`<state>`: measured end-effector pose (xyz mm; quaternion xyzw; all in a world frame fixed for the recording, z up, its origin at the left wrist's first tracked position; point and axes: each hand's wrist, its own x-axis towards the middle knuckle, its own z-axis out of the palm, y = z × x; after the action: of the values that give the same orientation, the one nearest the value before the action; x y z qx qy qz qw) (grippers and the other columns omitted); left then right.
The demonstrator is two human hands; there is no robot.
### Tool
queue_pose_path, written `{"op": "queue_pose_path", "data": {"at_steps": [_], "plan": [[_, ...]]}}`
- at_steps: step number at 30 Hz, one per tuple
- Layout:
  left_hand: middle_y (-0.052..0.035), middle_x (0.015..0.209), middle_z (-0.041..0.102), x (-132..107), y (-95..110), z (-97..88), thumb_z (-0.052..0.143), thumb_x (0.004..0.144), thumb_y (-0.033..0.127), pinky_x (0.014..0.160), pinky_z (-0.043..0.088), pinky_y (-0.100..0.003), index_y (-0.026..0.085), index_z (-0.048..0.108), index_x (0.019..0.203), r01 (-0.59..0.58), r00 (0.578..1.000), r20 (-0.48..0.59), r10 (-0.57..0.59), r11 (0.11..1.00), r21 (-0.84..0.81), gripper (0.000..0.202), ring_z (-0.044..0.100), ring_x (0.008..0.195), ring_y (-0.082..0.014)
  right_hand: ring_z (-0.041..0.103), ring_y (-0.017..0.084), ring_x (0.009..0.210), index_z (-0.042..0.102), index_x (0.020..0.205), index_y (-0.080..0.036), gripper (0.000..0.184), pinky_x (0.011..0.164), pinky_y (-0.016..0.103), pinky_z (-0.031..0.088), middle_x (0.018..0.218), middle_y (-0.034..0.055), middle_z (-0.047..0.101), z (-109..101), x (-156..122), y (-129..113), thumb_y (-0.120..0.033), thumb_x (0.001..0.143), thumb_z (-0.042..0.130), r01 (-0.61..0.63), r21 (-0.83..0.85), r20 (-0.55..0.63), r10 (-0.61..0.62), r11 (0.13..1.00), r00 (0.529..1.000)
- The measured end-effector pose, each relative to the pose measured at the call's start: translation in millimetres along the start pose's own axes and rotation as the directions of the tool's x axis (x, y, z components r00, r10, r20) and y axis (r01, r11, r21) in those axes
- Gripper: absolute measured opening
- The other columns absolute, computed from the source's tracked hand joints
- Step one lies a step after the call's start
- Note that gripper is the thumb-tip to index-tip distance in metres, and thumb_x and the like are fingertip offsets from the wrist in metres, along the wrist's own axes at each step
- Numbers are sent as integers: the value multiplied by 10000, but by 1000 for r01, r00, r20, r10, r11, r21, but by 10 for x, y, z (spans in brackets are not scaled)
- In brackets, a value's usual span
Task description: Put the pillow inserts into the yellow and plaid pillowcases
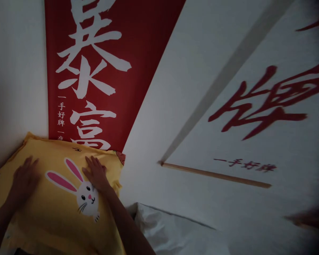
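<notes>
A yellow pillow (58,209) with a printed white rabbit with pink ears fills the lower left of the head view. My left hand (26,177) lies on the pillow's left part, fingers spread and somewhat blurred. On the right part, beside the rabbit's face, my right hand (97,173) rests flat with its fingers apart. Both palms face the cloth, and neither hand grips it. The pillow's top edge stands against the wall and covers the bottom of a red banner (138,78).
White walls (154,141) meet in a corner behind the banner. A white hanging scroll (236,148) with red characters and a wooden rod (215,176) hangs on the right. Crumpled white cloth (170,230) lies below it. A dark red shape (313,217) is blurred at the right edge.
</notes>
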<state>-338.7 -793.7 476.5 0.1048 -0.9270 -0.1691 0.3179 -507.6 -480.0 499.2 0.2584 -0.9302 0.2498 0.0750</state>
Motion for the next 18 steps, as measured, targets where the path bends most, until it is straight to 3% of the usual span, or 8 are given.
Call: {"op": "queue_pose_path", "data": {"at_steps": [2,4,7,9,11,14,18], "plan": [[-93,1612,329,342,141,257,297,976,468,1204,182,-559,263,416,1503,-33,994,103,24,996,88,578,256,1506,-275,219,337,1505,351,1525,-336,605,1145,620,216,1620,100,308,264,182,-38,-515,958,462,-16,-24,72,18,1000,997],[-94,1603,344,471,113,532,281,989,441,1192,187,-562,257,424,1498,-8,981,192,-20,990,141,560,277,1498,-262,214,350,1504,335,1535,-297,604,1143,635,207,1621,124,295,540,247,-14,-487,973,446,-43,-25,99,45,999,994],[-90,1610,323,331,-103,876,272,994,427,1183,212,-546,254,397,1512,29,959,272,-78,983,181,560,271,1501,-252,182,355,1511,331,1537,-273,610,1150,627,195,1631,127,260,809,201,46,-474,975,456,-44,1,109,44,999,993],[-92,1616,308,181,-233,993,267,998,429,1186,215,-532,250,375,1523,24,958,277,-79,980,196,565,257,1506,-245,175,352,1513,331,1536,-275,607,1157,617,185,1634,118,254,849,163,57,-478,977,453,-36,12,109,35,999,993],[-94,1621,297,102,-287,1000,253,1004,433,1187,213,-530,249,356,1531,8,965,257,-61,979,202,568,251,1508,-241,188,349,1511,339,1534,-278,603,1160,611,183,1629,117,267,799,161,46,-469,976,461,-45,20,110,42,999,993],[-101,1619,303,150,-233,866,260,1007,442,1179,221,-534,254,359,1529,-15,975,221,-31,979,204,564,269,1501,-245,199,317,1515,336,1537,-280,601,1165,588,205,1627,113,274,612,178,29,-449,974,462,-66,49,110,60,997,992],[-120,1601,344,295,-70,610,281,998,432,1165,246,-531,240,392,1513,-3,978,202,-40,978,207,561,303,1487,-253,189,257,1523,346,1534,-225,570,1184,523,213,1637,125,247,291,-78,47,-406,994,375,5,111,-40,-1,994,999]]}}
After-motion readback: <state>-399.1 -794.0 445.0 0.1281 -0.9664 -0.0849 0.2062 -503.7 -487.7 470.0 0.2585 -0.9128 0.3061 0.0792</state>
